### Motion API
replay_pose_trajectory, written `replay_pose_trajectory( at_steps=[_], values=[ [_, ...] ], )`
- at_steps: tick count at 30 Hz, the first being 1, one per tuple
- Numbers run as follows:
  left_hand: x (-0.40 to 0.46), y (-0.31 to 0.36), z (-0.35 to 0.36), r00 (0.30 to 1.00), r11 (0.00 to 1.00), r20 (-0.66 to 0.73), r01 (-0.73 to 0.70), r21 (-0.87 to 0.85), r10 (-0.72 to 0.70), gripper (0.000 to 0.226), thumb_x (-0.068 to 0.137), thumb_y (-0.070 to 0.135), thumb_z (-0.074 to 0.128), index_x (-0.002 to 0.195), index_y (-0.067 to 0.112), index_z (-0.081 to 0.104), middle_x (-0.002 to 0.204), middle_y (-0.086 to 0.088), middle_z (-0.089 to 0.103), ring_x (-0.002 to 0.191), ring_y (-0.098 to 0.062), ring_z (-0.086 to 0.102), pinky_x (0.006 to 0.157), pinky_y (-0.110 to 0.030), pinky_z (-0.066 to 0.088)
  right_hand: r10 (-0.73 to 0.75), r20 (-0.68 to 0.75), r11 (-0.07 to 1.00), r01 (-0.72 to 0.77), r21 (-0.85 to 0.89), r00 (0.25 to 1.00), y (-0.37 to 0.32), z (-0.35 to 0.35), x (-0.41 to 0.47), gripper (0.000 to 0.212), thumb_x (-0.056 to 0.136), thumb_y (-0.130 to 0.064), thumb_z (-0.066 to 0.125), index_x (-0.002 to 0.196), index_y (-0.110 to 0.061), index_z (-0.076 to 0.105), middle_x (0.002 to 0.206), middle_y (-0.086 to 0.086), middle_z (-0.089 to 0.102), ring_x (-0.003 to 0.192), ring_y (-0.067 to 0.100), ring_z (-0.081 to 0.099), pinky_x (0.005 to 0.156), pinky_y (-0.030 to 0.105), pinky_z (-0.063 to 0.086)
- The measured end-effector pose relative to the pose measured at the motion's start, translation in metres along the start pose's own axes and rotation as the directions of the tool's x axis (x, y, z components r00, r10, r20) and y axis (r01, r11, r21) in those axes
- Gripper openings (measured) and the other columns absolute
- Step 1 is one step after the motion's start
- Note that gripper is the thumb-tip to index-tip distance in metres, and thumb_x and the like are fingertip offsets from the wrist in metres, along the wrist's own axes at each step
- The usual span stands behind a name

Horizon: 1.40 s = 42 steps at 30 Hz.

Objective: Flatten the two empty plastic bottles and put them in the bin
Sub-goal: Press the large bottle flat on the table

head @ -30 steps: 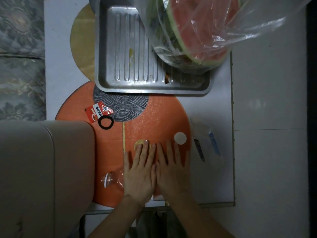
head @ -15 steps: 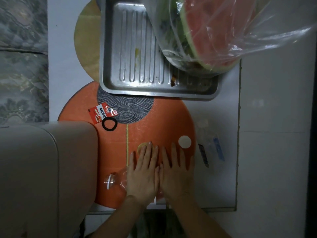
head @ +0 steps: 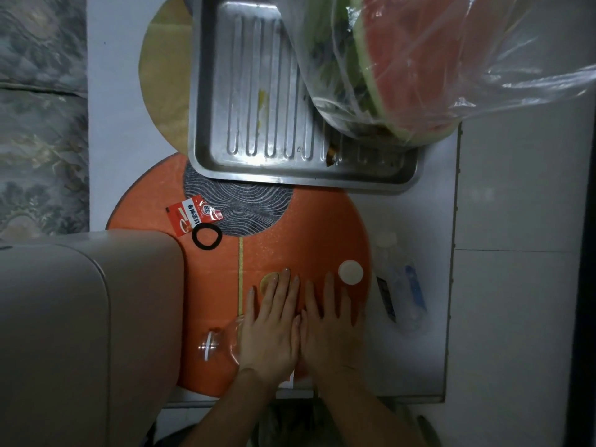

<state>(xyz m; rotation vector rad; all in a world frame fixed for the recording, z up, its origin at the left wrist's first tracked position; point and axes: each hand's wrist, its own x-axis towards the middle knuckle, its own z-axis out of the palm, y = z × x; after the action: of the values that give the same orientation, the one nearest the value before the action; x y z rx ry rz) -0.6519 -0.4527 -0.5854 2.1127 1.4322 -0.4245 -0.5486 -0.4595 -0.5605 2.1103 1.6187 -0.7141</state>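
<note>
Two hands lie flat and side by side on the near part of the table, and I read both as spread open, palms down, gripping nothing. Going by size, I first see the beige bin [head: 80, 333] filling the left, its lid closed. Next comes the steel tray [head: 258, 130] at the far side, carrying a clear bag of watermelon rind [head: 409, 69]. The round orange mat [head: 322, 227] sits below the tray. My left hand [head: 271, 330] and right hand [head: 332, 330] press on a clear plastic bottle [head: 222, 341] lying on the mat; only its neck and shoulder show, pointing left toward the bin. The second bottle [head: 400, 285], with blue label, lies on the bare table just right of the mat, apart from my hands. Smaller things: a red sachet [head: 193, 214], a black hair tie [head: 207, 236] touching it, and a white cap [head: 350, 271] near my right fingertips.
</note>
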Motion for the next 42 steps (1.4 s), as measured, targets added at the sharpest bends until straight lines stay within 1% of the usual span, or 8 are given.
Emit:
replay_pose_trajectory(
  at_steps=[11, 16, 18, 22, 29, 33, 37, 42],
  values=[
    [0.001, -0.002, 0.006, 0.997, 1.000, -0.076, -0.009, 0.002, 0.009, 0.055, 0.096, 0.032, 0.016, 0.147, 0.015, 0.023, 0.156, -0.005, 0.022, 0.145, -0.023, 0.017, 0.119, -0.049, 0.008, -0.005, -0.110, 1.000, 0.005, -0.004, 0.994, 0.000, 0.003, -0.004, 0.060, 0.068, -0.051, 0.076, 0.116, -0.016, 0.066, 0.119, 0.016, 0.067, 0.100, 0.036, 0.068, 0.082, 0.060, 0.053],
    [-0.005, 0.003, 0.000, 0.995, 0.997, -0.099, 0.036, 0.065, -0.030, 0.060, 0.092, 0.039, -0.001, 0.149, 0.019, 0.003, 0.160, -0.004, 0.009, 0.147, -0.023, 0.006, 0.114, -0.044, -0.008, -0.059, -0.032, 0.990, 0.063, 0.129, 0.998, 0.005, 0.007, -0.009, 0.066, 0.092, -0.050, 0.043, 0.145, -0.016, 0.027, 0.152, 0.020, 0.028, 0.138, 0.042, 0.030, 0.112, 0.062, 0.017],
    [-0.010, 0.008, -0.003, 0.988, 0.994, -0.134, 0.090, 0.060, -0.081, 0.062, 0.092, 0.040, 0.000, 0.149, 0.019, 0.008, 0.159, -0.003, 0.010, 0.147, -0.021, 0.007, 0.113, -0.042, -0.010, -0.046, -0.075, 0.993, 0.053, 0.105, 0.996, 0.008, 0.006, -0.012, 0.062, 0.092, -0.048, 0.037, 0.144, -0.015, 0.029, 0.150, 0.020, 0.032, 0.134, 0.041, 0.035, 0.110, 0.059, 0.023],
    [-0.019, 0.017, 0.003, 0.969, 0.982, -0.160, 0.189, -0.021, -0.189, 0.056, 0.097, 0.036, 0.012, 0.150, 0.019, 0.005, 0.160, -0.003, 0.005, 0.148, -0.019, 0.004, 0.117, -0.044, -0.001, 0.020, -0.225, 0.977, 0.029, 0.212, 0.974, 0.009, -0.003, -0.023, 0.054, 0.089, -0.043, 0.031, 0.121, -0.008, 0.055, 0.116, 0.019, 0.065, 0.098, 0.036, 0.064, 0.084, 0.052, 0.051],
    [-0.017, 0.023, 0.001, 0.958, 0.974, -0.193, 0.188, -0.129, -0.211, 0.056, 0.097, 0.037, 0.009, 0.150, 0.016, 0.008, 0.160, -0.003, 0.009, 0.147, -0.018, 0.007, 0.115, -0.040, -0.004, -0.055, -0.146, 0.987, 0.076, 0.142, 0.988, 0.005, -0.005, -0.019, 0.061, 0.089, -0.044, 0.019, 0.127, -0.010, 0.052, 0.122, 0.017, 0.061, 0.104, 0.032, 0.061, 0.091, 0.045, 0.049],
    [-0.020, 0.020, -0.001, 0.960, 0.975, -0.178, 0.203, -0.093, -0.217, 0.060, 0.094, 0.036, 0.010, 0.148, 0.014, 0.024, 0.156, -0.005, 0.024, 0.143, -0.022, 0.023, 0.114, -0.047, 0.012, -0.054, -0.134, 0.992, 0.069, 0.104, 0.989, 0.002, 0.000, -0.019, 0.052, 0.082, -0.045, 0.060, 0.123, -0.011, 0.060, 0.123, 0.019, 0.064, 0.109, 0.035, 0.063, 0.090, 0.054, 0.050],
    [-0.014, 0.015, 0.003, 0.968, 0.981, -0.158, 0.189, -0.045, -0.194, 0.058, 0.095, 0.035, 0.011, 0.148, 0.014, 0.022, 0.156, -0.004, 0.019, 0.144, -0.023, 0.016, 0.115, -0.047, 0.007, -0.057, 0.001, 0.991, 0.056, 0.120, 0.998, 0.005, 0.006, -0.009, 0.066, 0.090, -0.051, 0.044, 0.145, -0.018, 0.030, 0.151, 0.021, 0.029, 0.139, 0.040, 0.029, 0.112, 0.062, 0.019],
    [-0.010, 0.012, 0.008, 0.975, 0.981, -0.131, 0.166, -0.099, -0.178, 0.057, 0.095, 0.033, 0.012, 0.148, 0.012, 0.014, 0.158, -0.004, 0.013, 0.145, -0.023, 0.007, 0.116, -0.039, -0.006, 0.011, -0.058, 1.000, -0.009, 0.022, 0.998, -0.001, 0.006, -0.004, 0.068, 0.068, -0.049, 0.075, 0.124, -0.012, 0.060, 0.127, 0.023, 0.060, 0.111, 0.040, 0.061, 0.088, 0.063, 0.048]
  ],
)
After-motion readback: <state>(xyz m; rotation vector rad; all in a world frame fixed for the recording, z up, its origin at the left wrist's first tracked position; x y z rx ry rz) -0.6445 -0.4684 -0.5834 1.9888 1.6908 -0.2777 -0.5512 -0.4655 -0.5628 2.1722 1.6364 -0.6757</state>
